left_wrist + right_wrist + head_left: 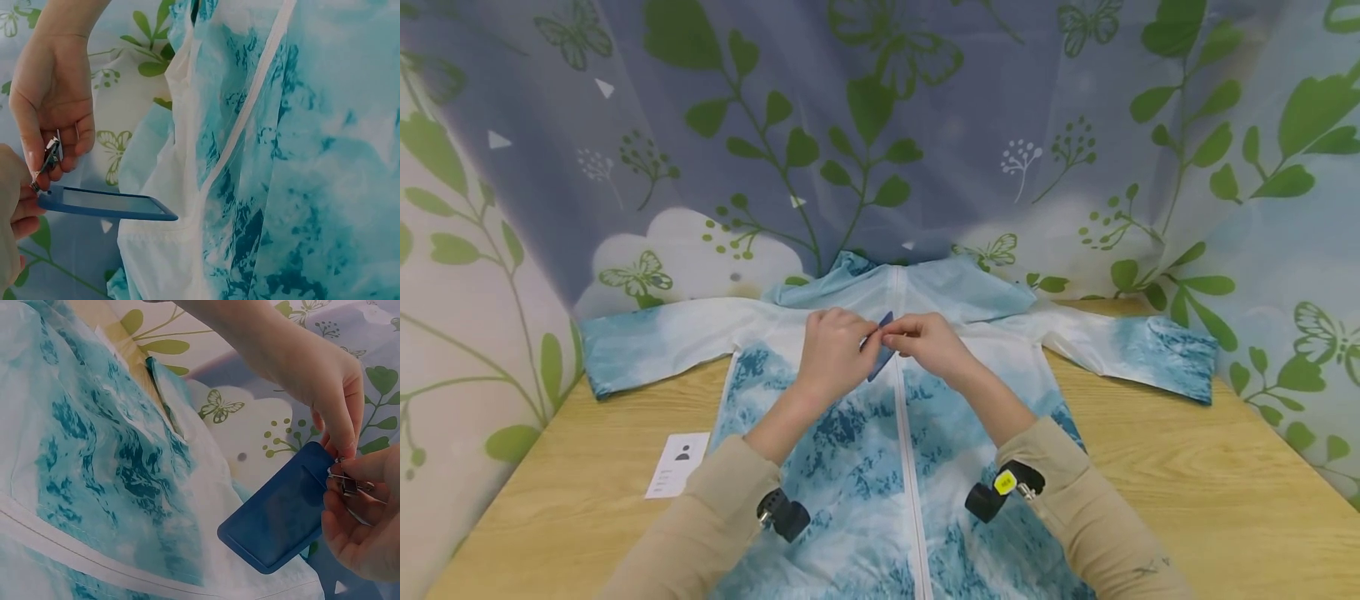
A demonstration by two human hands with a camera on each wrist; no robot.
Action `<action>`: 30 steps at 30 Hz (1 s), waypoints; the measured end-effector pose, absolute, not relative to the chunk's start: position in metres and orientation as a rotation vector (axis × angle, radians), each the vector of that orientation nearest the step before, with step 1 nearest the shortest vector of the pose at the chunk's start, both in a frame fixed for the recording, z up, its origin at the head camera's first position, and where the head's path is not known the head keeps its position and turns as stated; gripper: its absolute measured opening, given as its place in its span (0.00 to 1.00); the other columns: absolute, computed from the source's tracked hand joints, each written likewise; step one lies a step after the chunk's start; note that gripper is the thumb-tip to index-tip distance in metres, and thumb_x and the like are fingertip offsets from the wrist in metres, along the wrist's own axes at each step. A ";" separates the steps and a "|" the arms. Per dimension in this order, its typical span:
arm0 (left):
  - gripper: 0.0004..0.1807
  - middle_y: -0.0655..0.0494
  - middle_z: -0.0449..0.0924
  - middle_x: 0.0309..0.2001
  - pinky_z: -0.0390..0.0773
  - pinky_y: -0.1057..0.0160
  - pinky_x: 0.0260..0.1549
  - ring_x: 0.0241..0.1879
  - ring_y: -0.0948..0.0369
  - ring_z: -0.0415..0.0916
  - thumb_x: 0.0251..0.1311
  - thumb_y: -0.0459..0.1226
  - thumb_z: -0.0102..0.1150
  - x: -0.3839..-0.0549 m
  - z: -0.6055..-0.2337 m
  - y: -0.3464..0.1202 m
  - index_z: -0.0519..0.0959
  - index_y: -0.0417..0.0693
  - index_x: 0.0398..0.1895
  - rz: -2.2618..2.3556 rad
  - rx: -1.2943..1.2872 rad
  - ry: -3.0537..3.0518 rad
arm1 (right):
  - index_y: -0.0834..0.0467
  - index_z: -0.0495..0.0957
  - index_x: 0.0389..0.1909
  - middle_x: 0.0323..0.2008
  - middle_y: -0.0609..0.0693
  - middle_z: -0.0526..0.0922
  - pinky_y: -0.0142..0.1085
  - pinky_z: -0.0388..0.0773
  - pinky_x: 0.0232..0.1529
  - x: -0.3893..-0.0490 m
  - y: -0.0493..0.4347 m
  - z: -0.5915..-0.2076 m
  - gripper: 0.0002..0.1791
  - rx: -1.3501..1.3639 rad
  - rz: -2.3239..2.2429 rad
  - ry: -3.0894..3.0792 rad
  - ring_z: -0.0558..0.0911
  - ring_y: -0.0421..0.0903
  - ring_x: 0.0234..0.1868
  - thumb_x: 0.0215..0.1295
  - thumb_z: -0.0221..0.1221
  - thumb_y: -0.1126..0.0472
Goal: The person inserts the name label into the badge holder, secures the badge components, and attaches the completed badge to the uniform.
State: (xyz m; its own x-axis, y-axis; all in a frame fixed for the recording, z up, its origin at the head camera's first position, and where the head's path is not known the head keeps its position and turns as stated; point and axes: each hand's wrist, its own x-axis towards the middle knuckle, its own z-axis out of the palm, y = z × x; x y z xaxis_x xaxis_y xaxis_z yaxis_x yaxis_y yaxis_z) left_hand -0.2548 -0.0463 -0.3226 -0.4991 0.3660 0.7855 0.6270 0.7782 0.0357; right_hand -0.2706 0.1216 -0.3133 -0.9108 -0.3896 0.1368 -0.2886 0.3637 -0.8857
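Observation:
My left hand (pixel 837 352) pinches the top end of a blue badge holder (pixel 278 509), whose flat pocket hangs down with a clear window seen in the left wrist view. Facing it, my right hand (pixel 929 343) holds a small metal badge clip with a safety pin (pixel 350 485) between thumb and fingers, right at the holder's top edge. The two hands' fingertips meet there. Both hands are above the upper chest of a blue and white zip jacket (pixel 835 492), spread out flat with its sleeves out to the sides.
A white card (pixel 676 463) with a person icon and printed lines lies on the wooden table (pixel 1180 483), left of the jacket. The jacket's hood (pixel 955 283) rests against a leaf-patterned curtain (pixel 925 167) that hangs behind the table and along both sides.

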 end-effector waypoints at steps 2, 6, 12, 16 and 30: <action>0.06 0.53 0.82 0.25 0.70 0.49 0.41 0.31 0.54 0.76 0.56 0.34 0.61 -0.256 -0.323 -0.046 0.85 0.45 0.25 -0.360 -0.750 -2.132 | 0.65 0.78 0.49 0.46 0.56 0.79 0.43 0.75 0.47 -0.271 0.122 -0.314 0.15 -0.619 -1.604 2.512 0.75 0.58 0.49 0.68 0.53 0.61; 0.05 0.53 0.82 0.24 0.69 0.50 0.42 0.31 0.54 0.76 0.55 0.33 0.62 -0.257 -0.324 -0.046 0.85 0.44 0.25 -0.336 -0.767 -2.097 | 0.65 0.79 0.49 0.45 0.57 0.79 0.48 0.73 0.49 -0.270 0.123 -0.314 0.15 -0.633 -1.631 2.486 0.76 0.58 0.49 0.68 0.54 0.61; 0.04 0.53 0.82 0.24 0.69 0.50 0.42 0.30 0.54 0.76 0.54 0.32 0.63 -0.259 -0.325 -0.046 0.85 0.44 0.24 -0.344 -0.772 -2.045 | 0.64 0.79 0.47 0.44 0.55 0.80 0.45 0.75 0.47 -0.267 0.124 -0.312 0.15 -0.681 -1.650 2.490 0.77 0.55 0.47 0.67 0.54 0.59; 0.04 0.53 0.82 0.24 0.69 0.50 0.44 0.31 0.55 0.76 0.53 0.32 0.63 -0.260 -0.326 -0.046 0.85 0.44 0.24 -0.329 -0.780 -2.016 | 0.66 0.78 0.49 0.46 0.58 0.79 0.46 0.74 0.48 -0.268 0.122 -0.312 0.15 -0.632 -1.646 2.485 0.76 0.58 0.49 0.67 0.53 0.62; 0.04 0.52 0.81 0.22 0.69 0.52 0.38 0.28 0.55 0.75 0.50 0.31 0.65 -0.258 -0.328 -0.046 0.84 0.42 0.21 -0.417 -0.754 -1.939 | 0.66 0.78 0.49 0.44 0.57 0.80 0.44 0.75 0.46 -0.265 0.114 -0.313 0.15 -0.517 -1.632 2.518 0.77 0.51 0.45 0.68 0.52 0.61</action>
